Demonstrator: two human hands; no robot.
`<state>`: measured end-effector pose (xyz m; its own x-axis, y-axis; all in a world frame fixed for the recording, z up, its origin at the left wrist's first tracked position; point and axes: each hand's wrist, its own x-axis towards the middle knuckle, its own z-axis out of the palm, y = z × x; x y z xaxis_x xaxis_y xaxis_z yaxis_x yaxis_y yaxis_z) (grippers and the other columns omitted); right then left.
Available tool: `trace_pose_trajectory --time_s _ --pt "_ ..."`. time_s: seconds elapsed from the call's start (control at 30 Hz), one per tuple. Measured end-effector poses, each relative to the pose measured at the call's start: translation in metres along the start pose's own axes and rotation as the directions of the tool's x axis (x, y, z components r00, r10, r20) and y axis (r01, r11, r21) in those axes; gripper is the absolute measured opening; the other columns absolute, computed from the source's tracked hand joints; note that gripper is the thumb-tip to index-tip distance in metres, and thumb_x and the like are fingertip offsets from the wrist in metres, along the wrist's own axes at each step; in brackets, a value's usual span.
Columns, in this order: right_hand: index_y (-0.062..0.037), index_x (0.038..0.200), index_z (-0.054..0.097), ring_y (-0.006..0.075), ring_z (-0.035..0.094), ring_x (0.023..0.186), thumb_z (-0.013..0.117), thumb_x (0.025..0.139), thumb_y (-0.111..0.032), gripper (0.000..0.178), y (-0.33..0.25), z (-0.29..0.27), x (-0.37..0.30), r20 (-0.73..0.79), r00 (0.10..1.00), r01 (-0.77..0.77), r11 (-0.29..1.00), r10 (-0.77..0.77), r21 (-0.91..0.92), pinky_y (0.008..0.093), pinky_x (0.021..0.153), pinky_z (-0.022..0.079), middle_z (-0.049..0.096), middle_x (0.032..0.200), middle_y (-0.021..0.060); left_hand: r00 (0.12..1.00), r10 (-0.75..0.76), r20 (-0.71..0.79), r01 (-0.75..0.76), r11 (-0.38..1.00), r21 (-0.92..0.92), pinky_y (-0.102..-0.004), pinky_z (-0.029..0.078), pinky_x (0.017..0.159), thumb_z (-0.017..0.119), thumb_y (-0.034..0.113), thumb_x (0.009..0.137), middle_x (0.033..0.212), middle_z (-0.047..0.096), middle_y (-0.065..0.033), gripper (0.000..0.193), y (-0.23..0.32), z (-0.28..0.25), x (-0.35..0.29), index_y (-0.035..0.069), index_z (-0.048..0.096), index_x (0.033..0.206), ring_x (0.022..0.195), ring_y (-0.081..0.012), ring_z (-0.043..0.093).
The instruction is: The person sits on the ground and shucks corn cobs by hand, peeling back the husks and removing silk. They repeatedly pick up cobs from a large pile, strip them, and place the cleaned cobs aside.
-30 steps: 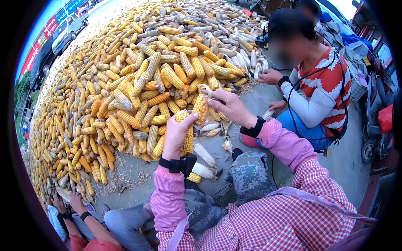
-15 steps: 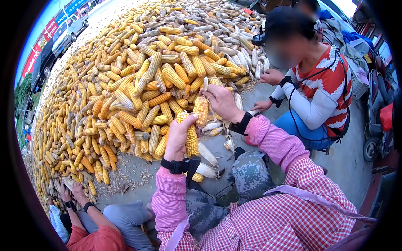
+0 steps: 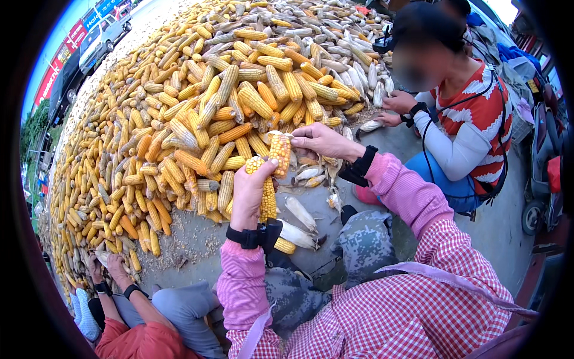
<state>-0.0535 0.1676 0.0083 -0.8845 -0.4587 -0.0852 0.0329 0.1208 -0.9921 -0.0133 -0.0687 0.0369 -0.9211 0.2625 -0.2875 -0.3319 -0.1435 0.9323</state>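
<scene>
My left hand (image 3: 248,190) is closed around yellow corn cobs, with its thumb against one near the top. A yellow and reddish cob (image 3: 280,155) stands upright above that thumb, bearing a pale scrap of husk (image 3: 277,133) on its top end. Another bright yellow cob (image 3: 268,202) sticks out below the palm, and a rounded cob end (image 3: 255,164) shows beside the thumb. To the right, my right hand (image 3: 327,142) pinches at the husk by the upright cob's tip. Its fingers partly hide what they grip.
A big pile of husked corn (image 3: 197,128) rises ahead. Ears in pale husk (image 3: 301,213) lie on the concrete by my knees. A co-worker in a red and white top (image 3: 469,113) crouches at right, handling a pale ear. Another person's hands (image 3: 116,269) work at lower left.
My right hand has shifted slightly right and lower, off the back of the upright cob to its tip. Less husk shows there now. My left hand still holds the cobs.
</scene>
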Motion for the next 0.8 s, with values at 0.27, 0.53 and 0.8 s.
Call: trace_pose_trajectory --time_s 0.27,0.53,0.8 --pt "-0.0023 0.106 0.064 0.0118 0.065 0.067 0.056 0.1 -0.021 0.021 0.016 0.025 0.01 -0.136 0.984 -0.009 0.801 0.113 0.599 0.0259 0.06 0.055 0.065 0.079 0.0007 0.998 -0.007 0.063 0.017 0.987 -0.159 -0.0264 0.051 0.053 0.071 0.024 0.086 0.077 0.066 -0.0043 0.024 0.002 -0.001 -0.003 0.002 0.065 0.094 0.059 -0.0116 0.06" --pt "-0.0013 0.111 0.063 0.0115 0.066 0.066 0.055 0.099 -0.018 0.022 0.018 0.023 0.014 -0.144 0.971 -0.069 0.806 0.188 0.589 0.0254 0.059 0.057 0.068 0.083 0.0028 0.999 0.0 0.035 0.003 0.998 -0.062 -0.0252 0.048 0.054 0.07 0.02 0.086 0.077 0.066 -0.0044 0.022 0.003 0.001 -0.004 0.001 0.066 0.095 0.059 -0.0112 0.06" --pt "-0.003 0.109 0.059 0.0102 0.066 0.062 0.052 0.101 -0.016 0.017 0.006 0.024 0.022 0.009 0.958 -0.146 0.463 0.286 0.874 0.0214 0.054 0.058 0.068 0.082 0.0042 0.997 0.067 0.034 -0.063 0.991 -0.115 -0.0244 0.048 0.054 0.073 0.021 0.085 0.077 0.067 -0.0038 0.024 0.011 -0.001 -0.009 0.002 0.066 0.096 0.058 -0.0113 0.06"
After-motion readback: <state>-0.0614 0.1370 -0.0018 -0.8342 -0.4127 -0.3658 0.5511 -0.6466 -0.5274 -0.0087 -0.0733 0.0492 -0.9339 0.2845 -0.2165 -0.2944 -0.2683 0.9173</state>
